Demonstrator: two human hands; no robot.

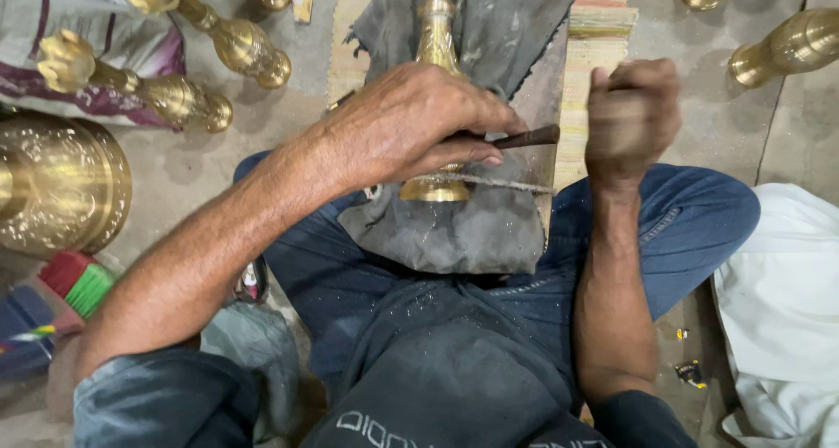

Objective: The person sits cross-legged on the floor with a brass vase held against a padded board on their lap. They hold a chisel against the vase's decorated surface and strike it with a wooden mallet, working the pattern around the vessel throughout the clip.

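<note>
Far left, a big brass pot sits on the floor, and under it a bundle of red and green sticks. Above them two brass stems with flower-shaped ends lie tilted across a printed sack. The second stem runs toward the top middle.

Now the left hand, and it's wrapped tight around a dark chisel. Fingers curled closed on the shaft, the tip sticking out to the right. The hand sits right over a brass lamp stand, which lies lengthwise down the middle on a grey cloth. Its flared base points toward the person and rests over the lap, on blue jeans. A cord runs across the cloth just by that base. The chisel looks set against the stand near the base, though the hand hides the contact point.

Over to the right hand, raised just right of the chisel tip, blurred. It's balled into a fist. Whether it holds anything, I cannot tell through the blur.

Behind it, a striped mat lies on the floor. Top right, two more brass pieces lie on the concrete. At the right edge, a white cloth is heaped.
</note>
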